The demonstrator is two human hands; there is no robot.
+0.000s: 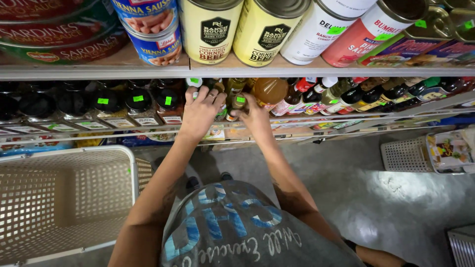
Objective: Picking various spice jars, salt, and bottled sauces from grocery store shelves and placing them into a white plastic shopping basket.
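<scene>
Empty basket [64,198] sits far left on the floor. Left hand [199,112] curls its grip round a small bottle [219,101] on the middle shelf [316,118]; right hand [255,116] pinches the next bottle [237,103]. Looks like mid-sorting; next up probably needs a careful lift past the neighbours.

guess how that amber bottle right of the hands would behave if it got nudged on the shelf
The amber bottle looks full of liquid, so probably heavy for its size. It seems tall and narrow, so a nudge could tip it into the bottles packed beside it. Its smooth surface may be slippery, and whether it is glass or plastic cannot be told.
</scene>
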